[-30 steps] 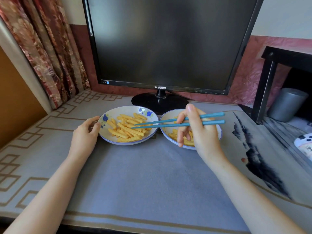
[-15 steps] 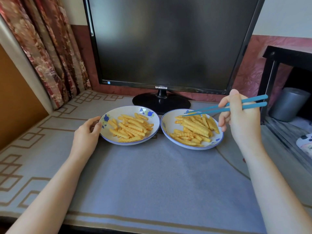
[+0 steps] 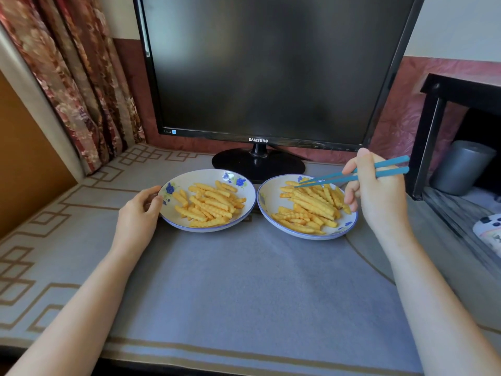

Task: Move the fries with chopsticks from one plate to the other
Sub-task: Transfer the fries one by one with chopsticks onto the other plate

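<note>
On the grey mat [image 3: 244, 280] before the monitor [image 3: 260, 63], the head view shows the left plate [image 3: 206, 175] and the right plate [image 3: 267, 204] side by side, both heaped with crinkle-cut fries [image 3: 211, 204]. They look light, stiff and ridged, so they should pinch well at mid-length. Nip one at its end and I'd expect it to swivel or snap.

The left hand [image 3: 138, 213] grips the left plate's rim. The right hand [image 3: 379, 196] is clamped on the blue chopsticks [image 3: 352, 176], whose tips are almost together over the right plate's far fries. I can't tell if a fry sits between them.

A second ago those tips were over the left plate. The hand has since swung right, barely shifting in the last half second.
</note>
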